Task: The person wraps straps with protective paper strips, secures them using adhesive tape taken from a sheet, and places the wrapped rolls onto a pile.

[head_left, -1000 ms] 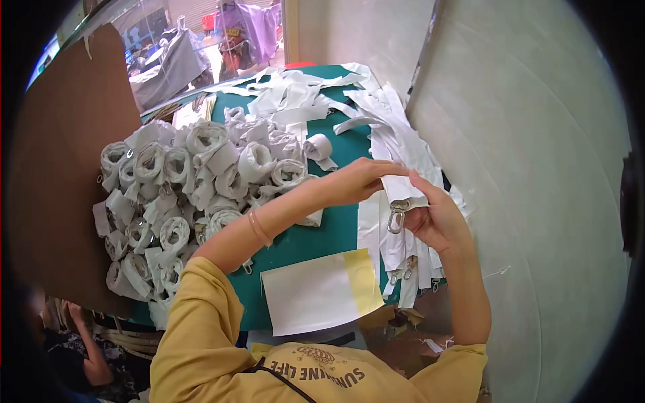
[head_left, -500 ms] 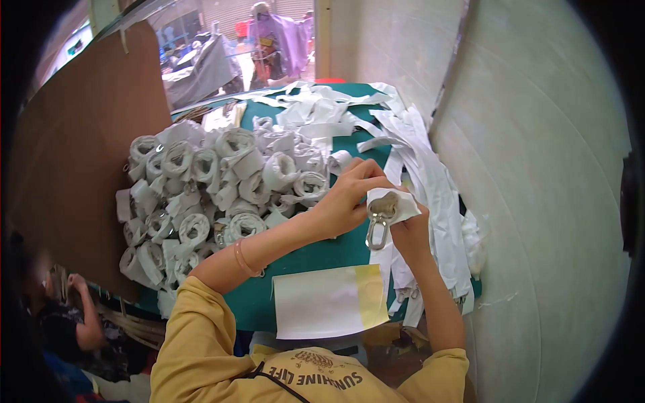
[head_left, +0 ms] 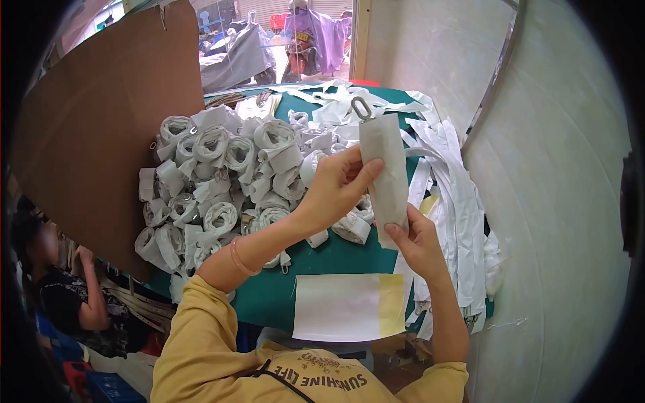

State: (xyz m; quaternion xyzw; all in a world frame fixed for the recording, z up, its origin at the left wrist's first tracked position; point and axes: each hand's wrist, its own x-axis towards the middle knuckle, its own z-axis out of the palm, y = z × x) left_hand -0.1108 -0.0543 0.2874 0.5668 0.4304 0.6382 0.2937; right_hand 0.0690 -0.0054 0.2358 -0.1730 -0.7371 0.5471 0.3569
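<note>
A flat white fabric strap (head_left: pixel 384 151) stands nearly upright between my hands, with a metal loop (head_left: pixel 361 107) at its top end. My left hand (head_left: pixel 344 180) pinches its left edge about midway, thumb on the near face. Lower down, my right hand (head_left: pixel 418 240) grips the bottom right corner, its thumb also on the front. The fingers behind the strap are partly hidden. To the left of the strap lies a heap of rolled white straps (head_left: pixel 222 218), several with metal fittings showing.
A white sheet with a yellow end (head_left: pixel 349 305) lies at the near edge of the green table (head_left: pixel 269 302). Long white strips (head_left: pixel 447 221) hang along the right side by the wall. A brown board (head_left: pixel 114 134) stands at the left; another person (head_left: pixel 87 295) sits beyond it.
The strap has turned from end-on, loop toward me, to upright with its flat face showing and loop on top. My left hand now holds its side. The view has shifted slightly.
</note>
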